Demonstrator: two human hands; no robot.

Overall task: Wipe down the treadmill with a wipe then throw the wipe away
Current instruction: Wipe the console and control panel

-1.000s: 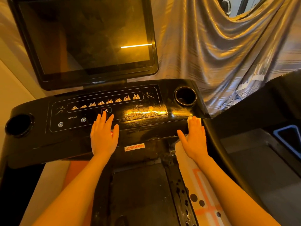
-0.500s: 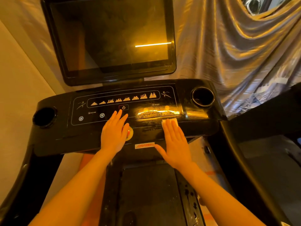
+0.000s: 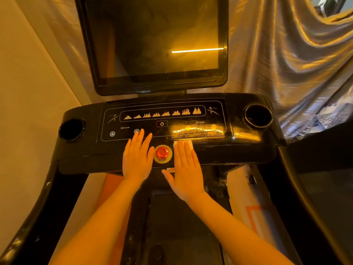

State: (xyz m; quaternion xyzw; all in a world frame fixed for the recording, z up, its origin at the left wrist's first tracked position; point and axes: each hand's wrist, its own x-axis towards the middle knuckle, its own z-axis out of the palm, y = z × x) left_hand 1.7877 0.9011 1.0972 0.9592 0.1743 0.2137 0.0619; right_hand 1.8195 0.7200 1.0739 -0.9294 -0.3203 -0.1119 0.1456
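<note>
The wipe [image 3: 183, 144] is a small white sheet, and only its far edge shows beyond the fingertips of the right hand [image 3: 186, 169]; the rest is hidden under the hand, so its full shape and long axis cannot be told. It lies flat on the front part of the black treadmill console [image 3: 238, 152], just to the right of the red stop button [image 3: 162, 153]. The right hand presses it down with straight fingers held close together, pointing away from the person, thumb out to the left. The left hand [image 3: 137, 159] rests flat on the console on the other side of the button, fingers straight and a little spread. Above them the control panel [image 3: 162, 119] shines wet on its right part. Cup holders [image 3: 258, 115] sit at both ends, and a dark screen [image 3: 154, 39] stands behind.
</note>
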